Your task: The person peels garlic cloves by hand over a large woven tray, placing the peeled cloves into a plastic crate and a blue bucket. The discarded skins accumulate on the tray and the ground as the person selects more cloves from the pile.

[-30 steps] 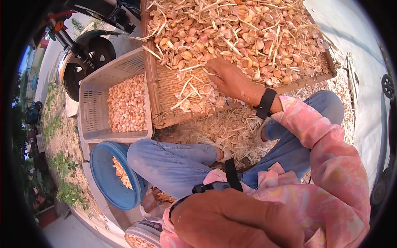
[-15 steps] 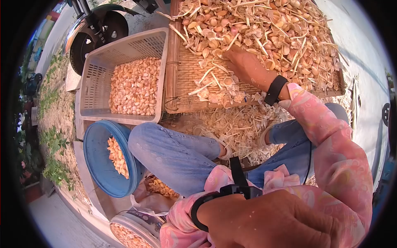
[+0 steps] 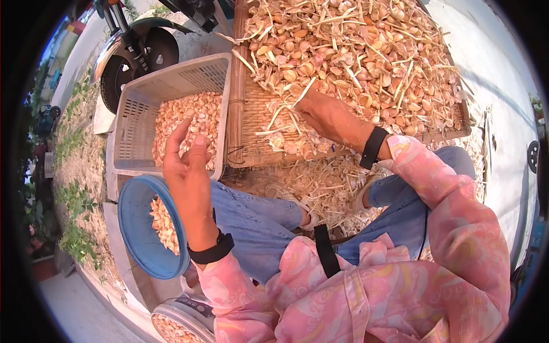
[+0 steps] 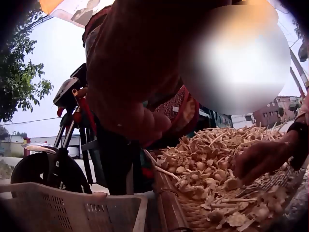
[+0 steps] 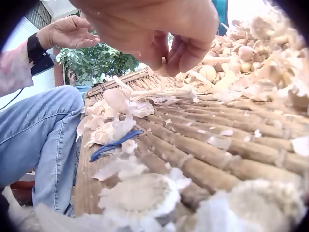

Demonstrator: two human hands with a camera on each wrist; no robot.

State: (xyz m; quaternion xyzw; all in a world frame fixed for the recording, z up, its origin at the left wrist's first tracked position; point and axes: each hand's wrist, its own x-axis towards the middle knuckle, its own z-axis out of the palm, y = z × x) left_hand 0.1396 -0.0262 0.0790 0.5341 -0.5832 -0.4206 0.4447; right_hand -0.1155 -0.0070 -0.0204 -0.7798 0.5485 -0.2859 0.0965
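Note:
My left hand (image 3: pixel 191 177) is raised over the near side of a pale plastic crate (image 3: pixel 128 146), its fingers apart and loosely bent. Garlic cloves (image 3: pixel 194 103) fill the crate's bottom. My right hand (image 3: pixel 334 120) is at the near edge of a heap of unpeeled garlic cloves and dry skins (image 3: pixel 354 51), on a woven tray (image 3: pixel 257 103). A dry stalk (image 3: pixel 306 91) lies against its fingertips in the head view. In the right wrist view its fingers curl together just above the slats; I cannot tell whether anything is pinched between them.
Left of my jeans-covered knee stands a blue bucket (image 3: pixel 128 234) with cloves inside. A white tub (image 3: pixel 177 328) of cloves sits nearer me. Beyond the crate is a motorbike wheel (image 3: pixel 140 68). Skins and stalks (image 3: pixel 326 188) litter the ground between my feet.
My left hand has swung from close in front of my body out to the crate. My right hand stays at the heap's near edge. The head view has turned slightly.

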